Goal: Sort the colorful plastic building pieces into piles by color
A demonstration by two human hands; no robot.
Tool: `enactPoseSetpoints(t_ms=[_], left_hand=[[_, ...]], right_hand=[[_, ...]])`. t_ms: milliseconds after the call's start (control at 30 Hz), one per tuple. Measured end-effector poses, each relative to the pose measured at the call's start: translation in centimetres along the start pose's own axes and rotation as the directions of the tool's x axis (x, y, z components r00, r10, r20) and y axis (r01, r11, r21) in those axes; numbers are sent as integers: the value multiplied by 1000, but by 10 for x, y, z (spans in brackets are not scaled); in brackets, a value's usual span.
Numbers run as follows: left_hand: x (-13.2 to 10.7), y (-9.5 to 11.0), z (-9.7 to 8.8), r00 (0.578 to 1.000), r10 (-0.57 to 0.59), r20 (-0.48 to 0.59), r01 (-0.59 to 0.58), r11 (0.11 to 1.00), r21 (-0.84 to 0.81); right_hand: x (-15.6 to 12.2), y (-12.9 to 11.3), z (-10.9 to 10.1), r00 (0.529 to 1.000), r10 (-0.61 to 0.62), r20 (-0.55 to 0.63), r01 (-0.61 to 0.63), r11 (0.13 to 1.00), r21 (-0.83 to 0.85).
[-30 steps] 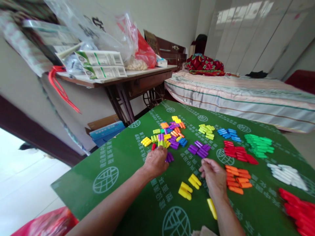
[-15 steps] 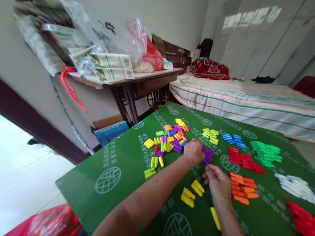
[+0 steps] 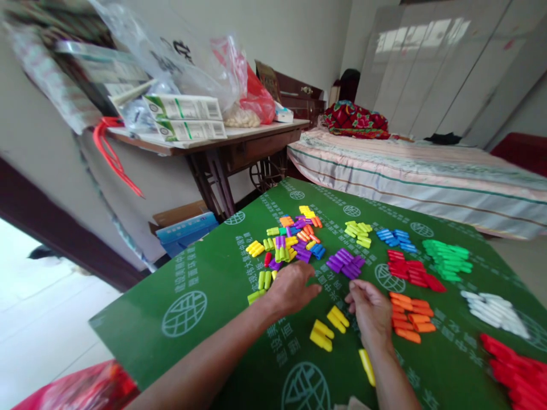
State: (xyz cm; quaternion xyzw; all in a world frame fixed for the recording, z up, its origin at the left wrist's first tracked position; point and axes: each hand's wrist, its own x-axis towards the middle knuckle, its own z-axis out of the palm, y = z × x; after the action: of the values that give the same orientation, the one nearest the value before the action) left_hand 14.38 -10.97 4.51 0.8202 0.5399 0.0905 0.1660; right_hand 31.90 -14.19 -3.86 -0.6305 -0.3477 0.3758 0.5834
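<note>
My left hand point(image 3: 293, 289) hovers at the near side of a mixed pile of coloured plastic pieces shaped like pen caps point(image 3: 282, 247). Its thumb stands apart from the fingers, and nothing shows in it. My right hand point(image 3: 368, 307) has thumb and fingertips pinched together just in front of the purple caps point(image 3: 345, 263); whatever may be between them is hidden. Yellow caps point(image 3: 321, 335) lie between my two arms, and a single yellow cap point(image 3: 366, 367) lies against my right wrist. Orange caps point(image 3: 410, 318) sit right of that hand.
Sorted groups of lime point(image 3: 359, 232), blue point(image 3: 397, 239), dark red point(image 3: 414, 270), green point(image 3: 447, 259), white point(image 3: 496, 312) and bright red caps point(image 3: 515, 364) spread over the green table point(image 3: 141, 319). Behind stand a cluttered wooden desk point(image 3: 252, 136) and a bed point(image 3: 410, 176).
My left hand has left the purple caps and moved left and nearer, towards the mixed pile, opening. My right hand stays beside the purple caps. The view has shifted slightly.
</note>
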Motion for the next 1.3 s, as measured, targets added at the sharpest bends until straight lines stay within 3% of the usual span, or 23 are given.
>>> enactPoseSetpoints(t_ms=[200, 300, 400, 467, 567, 667, 767, 900, 1000, 1133, 1300], left_hand=[[-60, -5, 8, 997, 11, 70, -3, 993, -117], [-76, -7, 9, 997, -13, 71, 23, 990, -137], [-88, -12, 7, 996, -28, 79, 39, 988, -149], [-96, -16, 6, 996, -33, 81, 45, 987, -154], [-107, -23, 5, 996, -52, 69, 63, 985, -162], [-114, -28, 4, 995, -89, 55, 97, 982, -165], [-118, -32, 2, 993, -113, 29, 116, 979, -169], [-115, -38, -1, 989, -147, -13, 143, 976, -166], [-106, -43, -5, 983, -171, -71, 160, 978, -136], [-83, -47, -10, 985, -135, -108, 137, 990, 19], [-50, -41, -15, 990, -123, -70, 137, 960, 246]], right_hand=[[1, -10, -10, 999, -28, -19, 26, 996, -88], [2, -21, -27, 994, -15, 110, 53, 937, -344], [-5, -33, -46, 949, 56, 312, 175, 728, -663], [-14, -41, -54, 914, 130, 385, 253, 560, -789], [-29, -47, -58, 874, 243, 420, 325, 350, -879], [-40, -46, -55, 852, 279, 444, 382, 250, -890], [-43, -36, -51, 856, 187, 482, 411, 319, -854], [-39, -22, -49, 844, 78, 530, 338, 690, -640], [-33, -17, -49, 882, 76, 465, 180, 858, -482], [-30, -10, -47, 978, 25, 209, 62, 916, -397], [-34, 1, -35, 975, -172, 142, 212, 907, -364]])
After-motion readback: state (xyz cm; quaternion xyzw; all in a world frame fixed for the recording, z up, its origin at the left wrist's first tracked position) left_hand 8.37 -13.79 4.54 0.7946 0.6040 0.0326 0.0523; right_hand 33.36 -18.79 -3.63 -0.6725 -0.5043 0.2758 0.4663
